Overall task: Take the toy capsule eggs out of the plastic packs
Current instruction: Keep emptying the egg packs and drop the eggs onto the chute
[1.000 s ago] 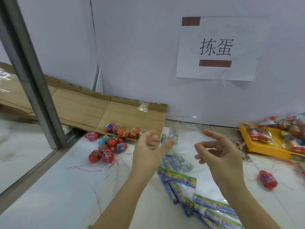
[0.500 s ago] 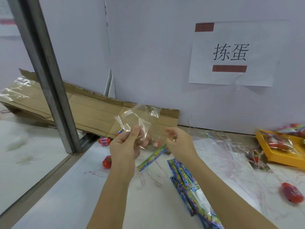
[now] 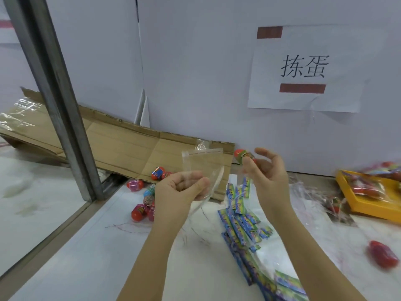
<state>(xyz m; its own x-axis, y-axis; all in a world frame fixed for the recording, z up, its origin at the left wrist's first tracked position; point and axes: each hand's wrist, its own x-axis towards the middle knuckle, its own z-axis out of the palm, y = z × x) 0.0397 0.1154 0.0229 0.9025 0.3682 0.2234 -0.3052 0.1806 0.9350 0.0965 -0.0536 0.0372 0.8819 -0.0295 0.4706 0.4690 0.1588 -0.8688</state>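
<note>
Head view: L hand (image 3: 180, 187) pinches, w/ thumb & curled fingers, the lower part of a clear plastic pack (image 3: 204, 164) that looks empty, mouth up. R hand (image 3: 269, 172) grips one toy capsule egg (image 3: 243, 156) at the fingertips, just right of the pack & apart from it, other fingers loosely curled. Risk, IMO: that grip is light, so the egg could slip, bounce on the table (image 3: 108, 257) & roll away from the pile of freed eggs (image 3: 141, 211); the limp pack, if tossed carelessly, could land among unopened ones in the yellow tray (image 3: 355, 205).
</note>
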